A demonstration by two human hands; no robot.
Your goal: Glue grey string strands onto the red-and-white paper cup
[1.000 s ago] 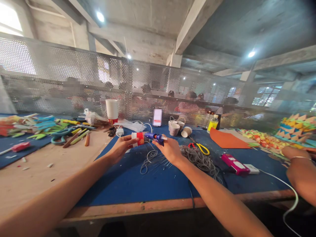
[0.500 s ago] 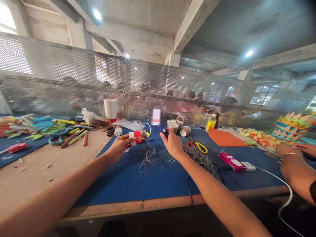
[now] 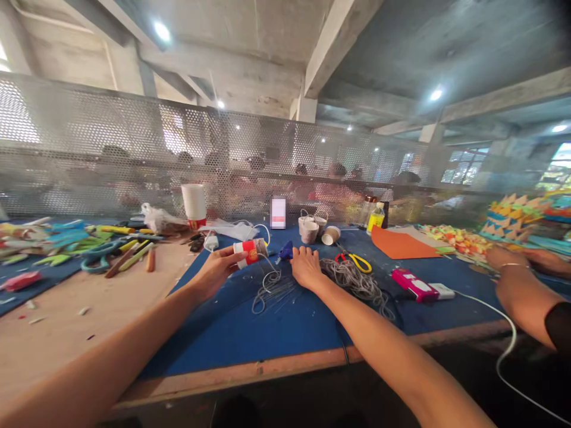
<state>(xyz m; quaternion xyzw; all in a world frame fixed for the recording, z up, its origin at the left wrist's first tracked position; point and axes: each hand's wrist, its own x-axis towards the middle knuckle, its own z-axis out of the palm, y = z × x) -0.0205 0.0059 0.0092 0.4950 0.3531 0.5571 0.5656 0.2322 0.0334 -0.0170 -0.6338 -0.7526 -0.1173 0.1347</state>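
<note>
Near mat (image 3: 250, 333) open, cord heap (image 3: 354, 284) blocking right

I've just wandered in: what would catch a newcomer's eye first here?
Probably the red-and-white paper cup, held on its side in the left hand near the middle of the view, with a blue tool beside the right hand. Next might come the bright orange paper sheet lying farther right, and the loose tangle of grey cord on the blue tabletop, just right of that hand.
</note>
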